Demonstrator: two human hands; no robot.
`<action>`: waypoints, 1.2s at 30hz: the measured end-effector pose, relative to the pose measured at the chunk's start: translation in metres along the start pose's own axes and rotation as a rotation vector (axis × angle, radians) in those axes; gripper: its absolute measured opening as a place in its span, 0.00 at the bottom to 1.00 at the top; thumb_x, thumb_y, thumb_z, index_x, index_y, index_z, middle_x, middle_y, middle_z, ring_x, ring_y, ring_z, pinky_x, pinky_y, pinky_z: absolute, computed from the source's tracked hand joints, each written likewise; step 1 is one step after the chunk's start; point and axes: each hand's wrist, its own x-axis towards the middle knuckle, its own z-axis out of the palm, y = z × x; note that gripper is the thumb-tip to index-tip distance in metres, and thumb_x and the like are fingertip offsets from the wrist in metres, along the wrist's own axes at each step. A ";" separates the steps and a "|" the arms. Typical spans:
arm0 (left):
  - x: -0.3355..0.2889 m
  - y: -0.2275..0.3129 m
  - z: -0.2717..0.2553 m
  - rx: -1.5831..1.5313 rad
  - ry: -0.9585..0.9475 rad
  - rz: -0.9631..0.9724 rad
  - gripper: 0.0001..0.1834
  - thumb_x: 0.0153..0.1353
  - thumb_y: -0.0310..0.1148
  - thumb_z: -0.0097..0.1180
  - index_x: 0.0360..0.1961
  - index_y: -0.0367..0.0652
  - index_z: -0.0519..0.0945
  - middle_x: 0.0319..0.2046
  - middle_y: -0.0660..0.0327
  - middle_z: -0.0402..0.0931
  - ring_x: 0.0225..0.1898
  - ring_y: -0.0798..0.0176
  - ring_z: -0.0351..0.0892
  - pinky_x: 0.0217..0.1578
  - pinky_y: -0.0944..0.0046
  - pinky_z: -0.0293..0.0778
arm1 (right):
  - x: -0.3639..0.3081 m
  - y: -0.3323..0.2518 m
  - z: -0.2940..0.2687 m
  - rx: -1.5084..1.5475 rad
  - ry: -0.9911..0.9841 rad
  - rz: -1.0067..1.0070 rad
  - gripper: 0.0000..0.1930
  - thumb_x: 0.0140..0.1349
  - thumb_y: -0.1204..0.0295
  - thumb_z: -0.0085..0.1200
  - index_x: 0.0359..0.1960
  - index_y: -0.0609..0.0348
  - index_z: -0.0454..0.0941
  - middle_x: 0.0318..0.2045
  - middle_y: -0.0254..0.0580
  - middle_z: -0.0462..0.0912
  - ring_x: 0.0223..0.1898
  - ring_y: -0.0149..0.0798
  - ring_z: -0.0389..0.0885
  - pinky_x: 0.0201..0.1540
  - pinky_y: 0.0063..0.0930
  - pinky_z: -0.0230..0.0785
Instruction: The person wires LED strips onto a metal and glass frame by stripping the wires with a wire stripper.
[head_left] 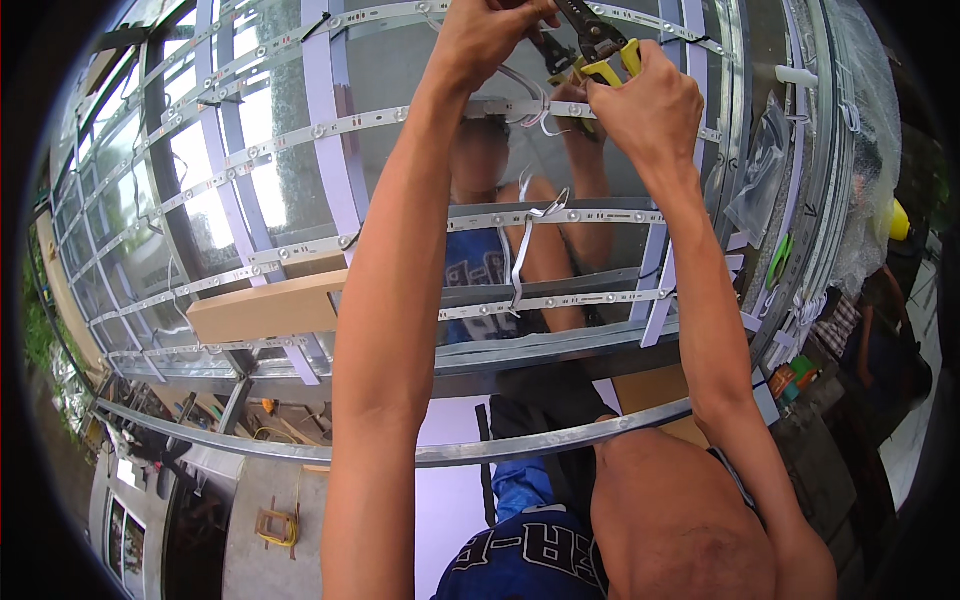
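My right hand (652,110) is closed round the yellow handles of a pair of black-jawed pliers (597,38) at the top of the view. Beside the jaws, my left hand (490,35) has its fingers pinched together at the upper edge. What they hold is partly cut off and cannot be made out. Below both hands, loose white wires (537,97) hang near an LED strip (375,121) fixed across a shiny metal panel. More wires (523,250) join two lower LED strips (590,216). The panel mirrors my arms and the pliers.
A wooden board (265,308) lies across the frame at left. A curved metal rail (530,446) runs in front of me. At right are a clear plastic bag (762,170), a green-handled tool (779,262) and clear wrap (865,150). A small stool (276,526) stands on the floor below.
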 end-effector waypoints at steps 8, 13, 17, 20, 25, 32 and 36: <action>0.003 0.000 -0.003 -0.030 0.039 -0.019 0.04 0.69 0.26 0.61 0.40 0.35 0.83 0.29 0.65 0.81 0.31 0.73 0.79 0.33 0.69 0.76 | 0.021 -0.010 -0.069 0.191 0.319 -0.066 0.14 0.50 0.65 0.65 0.30 0.65 0.79 0.23 0.46 0.85 0.26 0.49 0.85 0.38 0.39 0.78; 0.004 -0.003 0.000 0.036 0.039 0.018 0.04 0.69 0.25 0.62 0.39 0.35 0.82 0.29 0.65 0.80 0.31 0.72 0.79 0.33 0.69 0.77 | 0.034 0.000 -0.089 0.001 0.163 0.006 0.18 0.50 0.61 0.65 0.33 0.65 0.80 0.28 0.53 0.86 0.32 0.54 0.87 0.43 0.42 0.78; 0.002 -0.005 0.000 0.026 0.057 0.012 0.04 0.70 0.26 0.61 0.39 0.35 0.82 0.28 0.66 0.80 0.30 0.72 0.79 0.32 0.70 0.77 | 0.009 0.001 -0.074 0.002 -0.007 0.102 0.23 0.49 0.62 0.66 0.43 0.66 0.81 0.35 0.63 0.87 0.41 0.64 0.87 0.49 0.48 0.77; 0.003 -0.007 -0.001 0.036 0.050 0.033 0.04 0.70 0.26 0.61 0.40 0.35 0.82 0.28 0.66 0.80 0.31 0.72 0.79 0.32 0.70 0.77 | 0.002 0.005 -0.067 -0.034 -0.042 0.096 0.25 0.48 0.61 0.67 0.44 0.66 0.80 0.34 0.64 0.87 0.42 0.65 0.86 0.49 0.49 0.77; 0.001 0.002 0.005 0.070 0.063 0.012 0.04 0.69 0.26 0.61 0.40 0.35 0.81 0.28 0.66 0.80 0.31 0.73 0.80 0.34 0.70 0.77 | 0.016 0.044 -0.090 0.255 0.203 0.109 0.18 0.51 0.64 0.65 0.38 0.64 0.81 0.26 0.47 0.84 0.29 0.51 0.83 0.39 0.40 0.75; -0.002 0.038 0.028 0.302 0.185 -0.172 0.07 0.66 0.27 0.64 0.41 0.34 0.82 0.24 0.62 0.80 0.24 0.71 0.80 0.26 0.70 0.78 | 0.055 0.168 -0.228 2.142 0.832 0.508 0.23 0.48 0.63 0.50 0.40 0.66 0.59 0.31 0.45 0.58 0.34 0.44 0.62 0.55 0.55 0.58; 0.002 0.045 0.038 0.532 0.207 -0.166 0.09 0.65 0.27 0.65 0.43 0.33 0.83 0.23 0.60 0.81 0.23 0.71 0.81 0.23 0.70 0.78 | 0.032 0.160 -0.205 1.946 0.334 0.262 0.21 0.51 0.68 0.52 0.44 0.67 0.63 0.32 0.44 0.61 0.35 0.40 0.64 0.54 0.49 0.60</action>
